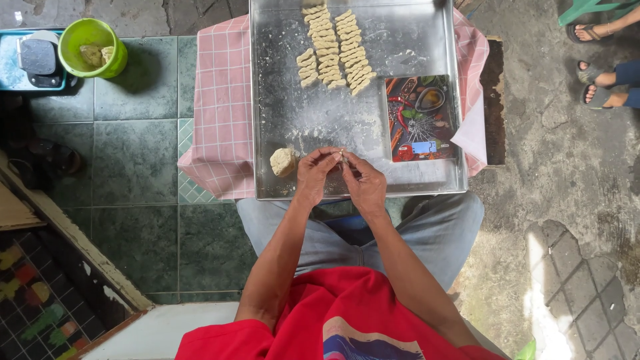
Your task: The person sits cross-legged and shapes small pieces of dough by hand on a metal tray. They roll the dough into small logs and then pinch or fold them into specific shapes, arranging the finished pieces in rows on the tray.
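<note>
Two hands meet at the near edge of the large flour-dusted metal tray (pixel 280 100): left hand (pixel 312 175) and right hand (pixel 363 181), fingertips pinched together on a small pale piece of dough (pixel 343 157). Beige dough lump (pixel 283 161) sits just left of them. Rows of shaped dough pieces (pixel 333 47) lie far (two long, one short). Colourful printed rectangular board (pixel 421 119) right. Green plastic bowl (pixel 92 47) far left.

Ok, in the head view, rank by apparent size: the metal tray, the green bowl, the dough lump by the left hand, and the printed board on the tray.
1. Metal tray
2. Printed board
3. Green bowl
4. Dough lump, beside the left hand

Board and bowl are close; the bowl sits lower, farther from the camera.
</note>
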